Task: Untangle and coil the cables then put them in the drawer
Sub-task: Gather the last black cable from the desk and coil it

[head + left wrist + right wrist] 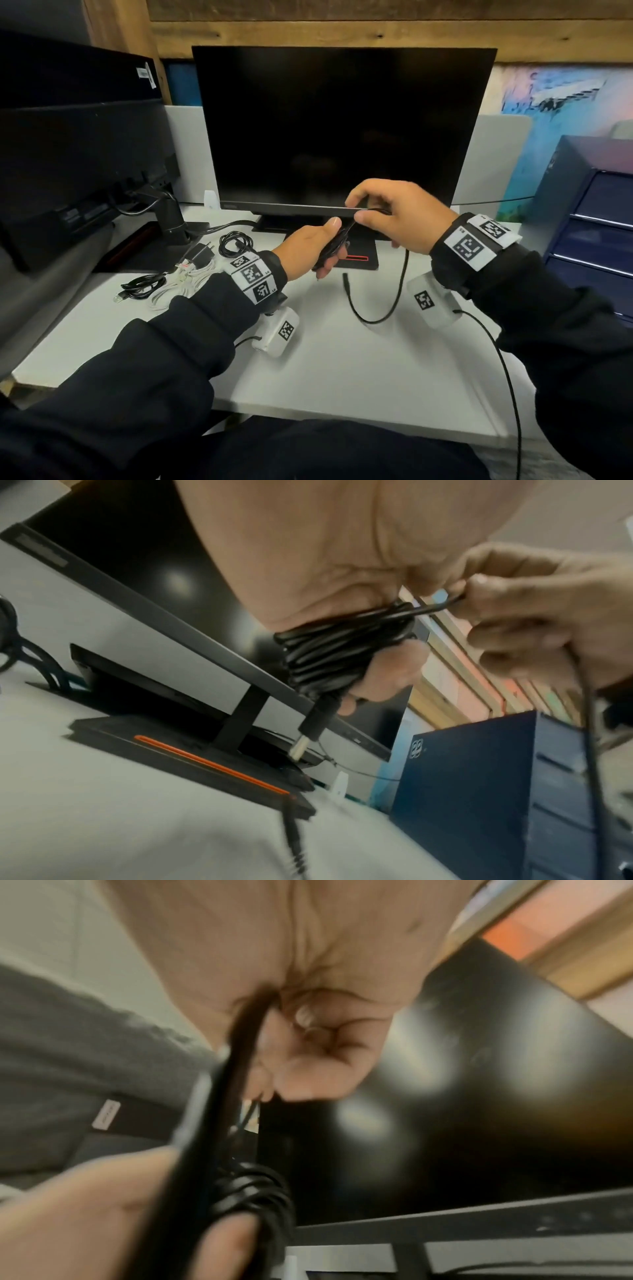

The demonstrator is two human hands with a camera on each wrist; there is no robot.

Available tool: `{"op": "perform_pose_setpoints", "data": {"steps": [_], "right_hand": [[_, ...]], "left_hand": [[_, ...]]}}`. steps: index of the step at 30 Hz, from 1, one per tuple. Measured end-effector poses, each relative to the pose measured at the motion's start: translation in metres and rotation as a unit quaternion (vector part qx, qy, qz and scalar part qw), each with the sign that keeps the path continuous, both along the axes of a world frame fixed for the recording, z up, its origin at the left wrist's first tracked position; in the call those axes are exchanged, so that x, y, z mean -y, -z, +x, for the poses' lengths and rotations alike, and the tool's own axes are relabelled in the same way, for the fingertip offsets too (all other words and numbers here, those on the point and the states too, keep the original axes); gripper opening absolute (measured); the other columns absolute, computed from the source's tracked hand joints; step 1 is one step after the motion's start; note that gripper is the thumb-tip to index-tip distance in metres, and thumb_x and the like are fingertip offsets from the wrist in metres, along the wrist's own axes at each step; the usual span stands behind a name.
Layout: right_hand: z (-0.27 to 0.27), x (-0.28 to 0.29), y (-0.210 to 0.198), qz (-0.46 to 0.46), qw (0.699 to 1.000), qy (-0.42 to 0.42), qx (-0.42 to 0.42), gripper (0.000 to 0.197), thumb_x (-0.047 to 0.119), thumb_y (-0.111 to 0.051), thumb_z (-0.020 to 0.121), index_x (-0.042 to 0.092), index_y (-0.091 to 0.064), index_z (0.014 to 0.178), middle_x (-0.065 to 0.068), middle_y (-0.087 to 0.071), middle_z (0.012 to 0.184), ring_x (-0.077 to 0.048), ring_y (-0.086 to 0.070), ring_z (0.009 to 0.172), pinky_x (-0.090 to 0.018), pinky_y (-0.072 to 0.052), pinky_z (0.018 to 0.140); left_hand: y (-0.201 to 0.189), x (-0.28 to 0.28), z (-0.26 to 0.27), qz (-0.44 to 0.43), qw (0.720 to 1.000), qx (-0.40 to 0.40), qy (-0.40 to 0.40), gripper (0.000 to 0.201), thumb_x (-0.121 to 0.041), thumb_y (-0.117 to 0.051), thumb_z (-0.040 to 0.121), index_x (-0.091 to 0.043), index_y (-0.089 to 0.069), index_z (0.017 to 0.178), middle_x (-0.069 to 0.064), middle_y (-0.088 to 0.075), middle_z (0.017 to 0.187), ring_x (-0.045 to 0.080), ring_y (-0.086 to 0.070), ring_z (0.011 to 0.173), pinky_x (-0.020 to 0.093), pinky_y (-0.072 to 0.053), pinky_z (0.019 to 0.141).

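Note:
My left hand point(322, 245) grips a bundle of black cable point(346, 653) wound in several loops, with a USB plug point(310, 729) sticking out below the fist. My right hand point(383, 214) pinches the free strand of the same cable point(441, 607) just right of the bundle, above the desk in front of the monitor. The loose tail point(380, 301) hangs down from my right hand, curves over the desk and ends in a plug point(346, 279). In the right wrist view the cable point(240, 1053) is blurred. A dark blue drawer unit point(589, 219) stands at the right.
On the white desk point(342, 370) at left lie a coiled black cable point(236, 241), a black USB cable point(140, 286), a white cable point(178, 284) and a black charger point(200, 255). The monitor point(339, 126) and its base point(359, 257) stand behind my hands.

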State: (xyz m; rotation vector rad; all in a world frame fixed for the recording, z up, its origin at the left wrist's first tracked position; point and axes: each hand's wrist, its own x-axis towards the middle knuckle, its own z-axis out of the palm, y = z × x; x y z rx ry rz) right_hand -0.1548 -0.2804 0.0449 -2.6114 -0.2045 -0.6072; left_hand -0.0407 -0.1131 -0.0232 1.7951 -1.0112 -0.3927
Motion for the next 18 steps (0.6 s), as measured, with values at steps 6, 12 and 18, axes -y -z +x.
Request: {"op": "perform_pose_setpoints", "data": {"steps": [6, 12, 18], "right_hand": [[0.019, 0.023, 0.015, -0.01, 0.995, 0.048, 0.092, 0.017, 0.039, -0.059, 0.097, 0.027, -0.07, 0.101, 0.01, -0.064, 0.092, -0.009, -0.06, 0.089, -0.031, -0.051, 0.08], [0.028, 0.001, 0.059, 0.057, 0.997, 0.047, 0.001, 0.034, 0.034, -0.047, 0.103, 0.021, -0.063, 0.076, 0.004, -0.062, 0.065, -0.012, -0.059, 0.062, -0.031, -0.048, 0.068], [0.027, -0.024, 0.077, 0.047, 0.988, 0.032, -0.143, 0.026, 0.033, -0.044, 0.103, 0.02, -0.062, 0.091, 0.001, -0.064, 0.073, -0.012, -0.057, 0.063, -0.032, -0.05, 0.062]], "left_hand": [[-0.016, -0.002, -0.003, -0.075, 0.965, -0.214, 0.131, 0.055, -0.043, -0.027, 0.103, -0.006, -0.055, 0.073, 0.0, -0.037, 0.048, 0.017, -0.033, 0.037, 0.036, -0.044, 0.067], [-0.029, -0.01, 0.0, -0.238, 0.876, -0.388, 0.156, 0.042, -0.037, -0.03, 0.096, -0.01, -0.048, 0.068, -0.005, -0.033, 0.045, 0.01, -0.028, 0.032, 0.031, -0.043, 0.061], [-0.038, -0.014, 0.013, -0.374, 0.844, -0.374, 0.088, 0.026, -0.021, -0.031, 0.098, -0.005, -0.051, 0.09, 0.003, -0.042, 0.072, 0.017, -0.043, 0.06, 0.036, -0.043, 0.087]]}}
